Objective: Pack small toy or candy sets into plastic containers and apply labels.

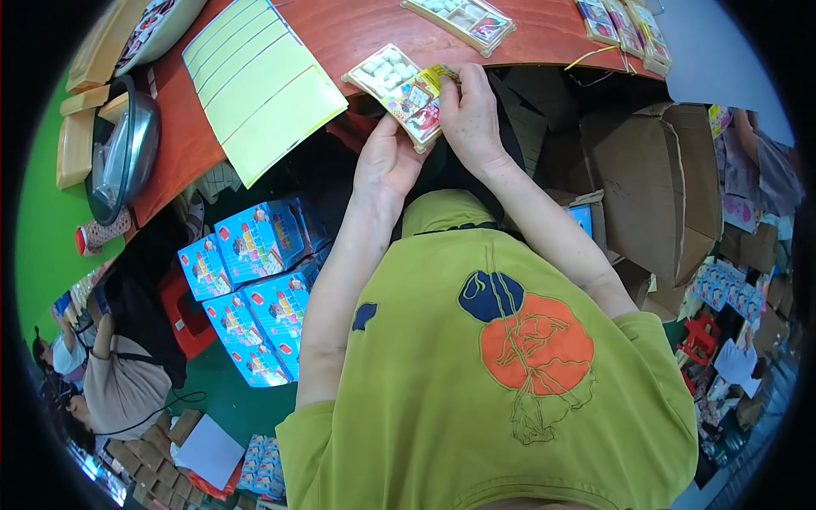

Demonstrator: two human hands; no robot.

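Tray (pixel 365 65) should stay level: left hand (pixel 388 161) grips its edge, right hand (pixel 473 119) closely pinches the printed card (pixel 418 98).

A pale yellow ruled sheet (pixel 263 93) lies on the reddish worktop (pixel 336 30), one corner jutting past its edge, with a dark-rimmed basin (pixel 146 144) farther left. Below, blue printed boxes (pixel 259 242) are stacked beside a red stool (pixel 189 319). An open brown carton (pixel 699 187) stands right; a co-worker in beige (pixel 136 387) is at lower left.
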